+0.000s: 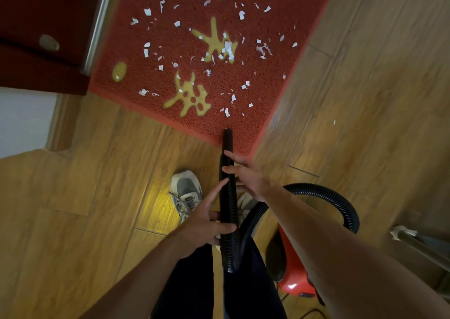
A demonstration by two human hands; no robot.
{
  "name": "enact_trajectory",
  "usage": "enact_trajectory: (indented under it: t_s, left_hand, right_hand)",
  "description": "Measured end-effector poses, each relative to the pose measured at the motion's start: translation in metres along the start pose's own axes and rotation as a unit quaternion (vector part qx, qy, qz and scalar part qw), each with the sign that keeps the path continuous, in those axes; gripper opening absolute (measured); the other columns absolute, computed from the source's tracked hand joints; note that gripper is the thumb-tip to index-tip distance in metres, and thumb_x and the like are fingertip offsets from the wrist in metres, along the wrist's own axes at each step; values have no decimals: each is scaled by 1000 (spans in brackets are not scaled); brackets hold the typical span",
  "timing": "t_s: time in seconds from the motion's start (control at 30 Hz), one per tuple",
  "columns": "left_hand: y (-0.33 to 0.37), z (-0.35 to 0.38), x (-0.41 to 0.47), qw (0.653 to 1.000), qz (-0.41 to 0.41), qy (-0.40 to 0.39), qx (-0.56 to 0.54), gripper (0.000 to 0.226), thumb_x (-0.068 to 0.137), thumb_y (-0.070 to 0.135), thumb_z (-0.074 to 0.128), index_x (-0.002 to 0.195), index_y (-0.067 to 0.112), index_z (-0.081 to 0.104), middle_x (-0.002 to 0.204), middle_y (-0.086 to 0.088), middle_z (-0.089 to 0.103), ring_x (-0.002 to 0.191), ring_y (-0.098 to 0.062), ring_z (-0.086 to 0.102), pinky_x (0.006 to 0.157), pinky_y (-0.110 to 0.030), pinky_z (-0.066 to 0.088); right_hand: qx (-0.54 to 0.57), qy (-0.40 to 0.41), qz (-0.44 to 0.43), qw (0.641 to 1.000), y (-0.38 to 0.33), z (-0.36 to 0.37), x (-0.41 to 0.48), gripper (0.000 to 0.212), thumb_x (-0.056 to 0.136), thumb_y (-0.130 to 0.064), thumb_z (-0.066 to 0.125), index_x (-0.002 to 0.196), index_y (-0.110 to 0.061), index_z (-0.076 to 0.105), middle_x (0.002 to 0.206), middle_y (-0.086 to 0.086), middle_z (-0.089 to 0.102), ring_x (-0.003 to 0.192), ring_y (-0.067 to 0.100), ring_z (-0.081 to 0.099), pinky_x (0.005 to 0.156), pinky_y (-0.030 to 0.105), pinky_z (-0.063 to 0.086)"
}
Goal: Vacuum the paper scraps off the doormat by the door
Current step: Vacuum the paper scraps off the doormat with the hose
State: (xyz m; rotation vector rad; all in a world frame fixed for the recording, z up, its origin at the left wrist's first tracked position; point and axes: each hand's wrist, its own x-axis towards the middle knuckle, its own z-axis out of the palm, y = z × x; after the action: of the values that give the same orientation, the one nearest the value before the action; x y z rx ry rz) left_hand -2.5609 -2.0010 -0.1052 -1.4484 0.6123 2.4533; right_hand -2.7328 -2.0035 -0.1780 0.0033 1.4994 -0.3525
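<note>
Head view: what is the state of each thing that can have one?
doormat, flat, strewn with scraps
paper scraps, lying on doormat, not yet vacuumed
hose, held, its end at doormat's near edge
left hand, grips hose
right hand, fingers across hose, grip unclear

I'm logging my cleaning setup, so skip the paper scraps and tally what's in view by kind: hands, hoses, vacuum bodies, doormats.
Bare hands: 2, left and right
Black ribbed plastic vacuum hose: 1
Red plastic vacuum body: 1
Red bristly doormat with gold characters: 1
Total: 5
</note>
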Motion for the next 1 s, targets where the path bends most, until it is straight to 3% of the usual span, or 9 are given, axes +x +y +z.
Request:
enact_trajectory:
  t_s: [0.1,0.2,0.33,0.47,0.6,0.67,0.77,1.0]
  left_hand:
    - [-4,2,-3,1000,-5,-3,-3,98,82,-4,75,130,72,37,109,-18,72,103,-28,71,84,-57,58]
    - [-7,3,-5,1000,3,-1,-10,98,83,-5,74,131,71,37,102,-13,73,99,-27,72,82,-55,59]
    - [-2,-1,-1,1000,15,11,-8,97,85,-4,72,131,73,35,95,-10,71,94,-22,72,81,-46,60]
    - [1,-6,3,1000,-7,2,1,97,85,-3,73,134,70,33,102,-11,75,103,-26,72,87,-53,58]
    - [-8,-2,0,1000,-24,-13,-9,96,84,-5,73,136,66,34,100,-8,75,103,-26,71,85,-54,58]
    - [-13,2,-1,999,-25,-14,-17,96,84,-5,73,136,66,34,101,-9,75,102,-25,72,82,-51,60]
    - [-17,8,-1,1000,-17,-5,-11,97,84,-4,73,135,68,33,101,-10,75,98,-22,72,75,-43,61]
    - [-13,9,-1,1000,-5,9,10,96,85,-3,72,131,72,34,96,-8,74,100,-25,72,86,-54,58]
  right_hand:
    - [-4,-4,11,1000,5,-2,-3,55,92,-13,64,140,-38,52,114,-4,69,99,20,69,88,38,56]
    - [1,5,-11,1000,5,0,-6,55,93,-11,63,141,-36,51,114,-3,67,102,20,68,90,39,57]
    - [10,19,-42,999,-4,7,1,56,92,-9,64,141,-33,52,122,2,64,104,20,66,80,33,58]
    - [8,22,-20,1000,-1,9,5,54,91,-10,64,139,-34,53,125,-2,63,97,12,65,72,26,55]
    - [9,14,4,1000,13,4,1,54,93,-10,62,140,-34,52,113,-7,66,95,12,65,84,33,56]
    - [7,8,5,1000,16,1,-2,54,93,-11,62,140,-35,52,109,-9,66,93,11,66,80,30,56]
    - [8,4,-10,1000,18,-1,-7,54,94,-11,61,141,-35,51,124,0,63,103,15,65,70,23,54]
    - [22,17,-49,998,19,2,-9,54,95,-11,60,143,-34,49,113,-3,62,96,11,62,67,20,51]
